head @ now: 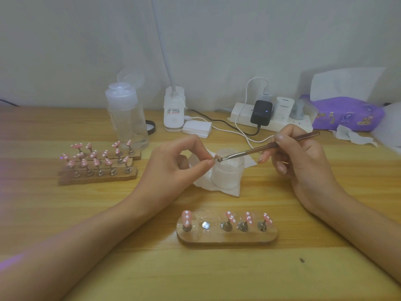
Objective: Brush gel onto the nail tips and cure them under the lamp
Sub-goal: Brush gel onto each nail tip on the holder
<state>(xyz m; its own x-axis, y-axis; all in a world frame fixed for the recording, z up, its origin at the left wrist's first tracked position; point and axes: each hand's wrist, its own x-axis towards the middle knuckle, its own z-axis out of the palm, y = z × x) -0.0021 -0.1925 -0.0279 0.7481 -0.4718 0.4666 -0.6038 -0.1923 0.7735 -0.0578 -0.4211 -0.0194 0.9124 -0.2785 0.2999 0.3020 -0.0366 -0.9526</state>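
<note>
Far left of the frosted gel jar [227,172]: 3 wooden holders [97,178] pushed together, carrying approx 14 pink nail tips [83,162] w/ white dots on metal pegs. The rows overlap, so the count isn't exact.

Behind-left of jar:
- 1 clear pump bottle [127,118]
- 1 black lid [152,127] just beside the bottle
- 1 white clamp lamp base [174,111] w/ gooseneck running up out of view
- 1 stack of white cotton pads [197,128]

L hand [173,168] sits just left of jar. Thumb and forefinger pinch a tiny item right over the jar mouth, too small to tell what it is; other fingers are curled. Jar is open-topped and stands on 1 white tissue sheet [217,189].

In front of jar: 1 near holder [226,237] w/ 5 spots. 4 spots carry pink dotted tips [186,217]; the 2nd from left is a bare metal disc [206,225].

R hand [303,164] is right of jar, fingers clamped round 1 nail brush [267,147], pen-style. The bristle end meets the L pinch at the jar rim; the handle slants up-right.

Behind-right of jar: 1 white power strip [280,127] w/ 4 plugs, incl. 1 black adapter [261,112] showing a blue light.

Far right of jar: 1 purple tissue pack [347,114] and 1 crumpled tissue [353,136] in front of it.
</note>
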